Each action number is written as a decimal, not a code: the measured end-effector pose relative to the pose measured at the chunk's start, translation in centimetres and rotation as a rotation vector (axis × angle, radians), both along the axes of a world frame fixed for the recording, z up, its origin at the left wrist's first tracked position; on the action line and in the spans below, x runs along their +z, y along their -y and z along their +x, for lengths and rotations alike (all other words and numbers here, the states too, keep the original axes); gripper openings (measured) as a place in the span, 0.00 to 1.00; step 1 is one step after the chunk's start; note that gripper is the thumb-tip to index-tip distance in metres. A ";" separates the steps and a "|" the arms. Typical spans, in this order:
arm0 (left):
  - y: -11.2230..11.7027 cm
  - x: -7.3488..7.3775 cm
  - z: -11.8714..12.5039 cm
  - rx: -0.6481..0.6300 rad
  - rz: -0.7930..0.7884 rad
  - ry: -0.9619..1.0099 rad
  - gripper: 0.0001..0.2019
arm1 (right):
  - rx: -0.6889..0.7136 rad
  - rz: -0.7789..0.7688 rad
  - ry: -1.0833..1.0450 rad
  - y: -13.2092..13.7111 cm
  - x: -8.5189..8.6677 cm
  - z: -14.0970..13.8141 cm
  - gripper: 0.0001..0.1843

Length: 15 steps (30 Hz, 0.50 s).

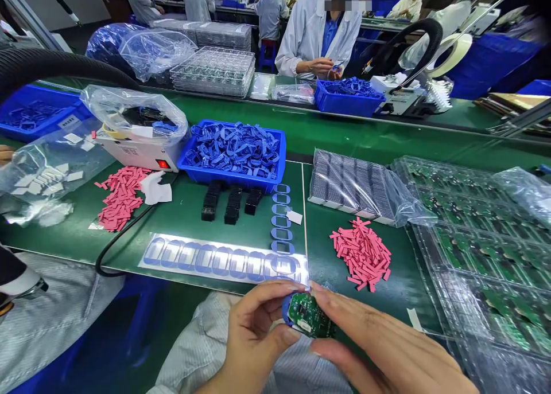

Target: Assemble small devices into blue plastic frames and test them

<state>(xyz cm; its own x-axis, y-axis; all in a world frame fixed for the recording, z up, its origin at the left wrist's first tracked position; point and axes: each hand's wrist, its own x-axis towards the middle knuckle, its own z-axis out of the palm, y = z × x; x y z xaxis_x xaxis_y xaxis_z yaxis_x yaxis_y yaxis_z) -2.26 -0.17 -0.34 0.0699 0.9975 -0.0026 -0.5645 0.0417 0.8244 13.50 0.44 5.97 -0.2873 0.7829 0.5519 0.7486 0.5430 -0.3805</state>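
Observation:
A green circuit board (316, 319) with a blue plastic frame (286, 309) at its left end is held just off the table's front edge. My left hand (253, 331) curls around the framed end, thumb below and fingers above. From the right, my right hand (370, 331) closes on the board's other end, its fingers along the top edge and thumb beneath. Just beyond my hands lies a white sheet with a row of blue oval outlines (224, 260). A column of blue frames (282, 233) runs away from the sheet, a small white slip (294, 217) beside it.
A blue bin of frames (232, 179) stands behind black stacked pieces (232, 205). Pink strips lie in a left pile (120, 199) and a right pile (361, 253). Clear trays of circuit boards (477, 256) fill the right side. A co-worker (318, 32) sits opposite.

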 end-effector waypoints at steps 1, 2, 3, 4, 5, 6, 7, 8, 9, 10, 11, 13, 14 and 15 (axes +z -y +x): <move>0.0 0.0 0.1 0.002 -0.007 0.011 0.13 | 0.029 -0.001 0.034 0.0 0.0 0.1 0.16; 0.0 0.0 0.1 0.003 -0.015 0.022 0.13 | 0.063 -0.001 0.069 0.0 -0.1 0.2 0.16; -0.1 0.1 0.2 0.003 -0.022 0.030 0.13 | 0.087 0.001 0.091 0.0 -0.1 0.2 0.17; -0.1 0.1 0.2 0.001 -0.026 0.033 0.13 | 0.098 0.004 0.101 0.0 -0.1 0.3 0.17; -0.1 0.1 0.3 -0.001 -0.028 0.031 0.13 | 0.107 0.008 0.106 0.0 -0.1 0.4 0.17; 0.0 0.1 0.3 -0.005 -0.028 0.025 0.12 | 0.113 0.013 0.106 0.0 -0.2 0.4 0.17; 0.0 0.1 0.4 -0.012 -0.026 0.017 0.13 | 0.111 0.017 0.104 0.0 -0.2 0.4 0.16; 0.0 0.1 0.4 -0.017 -0.027 0.010 0.13 | 0.103 0.021 0.101 0.1 -0.3 0.4 0.16; 0.0 0.1 0.4 -0.007 -0.029 0.006 0.13 | 0.093 0.024 0.097 0.1 -0.4 0.4 0.16; 0.0 0.1 0.4 0.011 -0.028 0.001 0.12 | 0.087 0.027 0.095 0.2 -0.4 0.4 0.16; -0.1 0.2 0.5 0.032 -0.026 -0.010 0.12 | 0.085 0.031 0.095 0.4 -0.5 0.4 0.16; -0.3 0.2 0.5 0.074 -0.015 -0.043 0.12 | 0.092 0.042 0.096 0.5 -0.7 0.4 0.16; -0.5 0.2 0.5 0.084 -0.007 -0.062 0.12 | 0.096 0.045 0.097 0.5 -0.7 0.5 0.16; -0.6 0.2 0.5 0.082 0.001 -0.078 0.13 | 0.096 0.048 0.099 0.5 -0.7 0.5 0.16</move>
<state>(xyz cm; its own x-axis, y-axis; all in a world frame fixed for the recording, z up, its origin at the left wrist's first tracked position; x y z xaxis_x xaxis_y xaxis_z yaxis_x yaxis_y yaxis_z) -1.77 0.43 -0.13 -0.0123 0.9999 -0.0042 -0.4998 -0.0025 0.8662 13.99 -0.09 5.25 -0.4145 0.7226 0.5532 0.7250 0.6296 -0.2793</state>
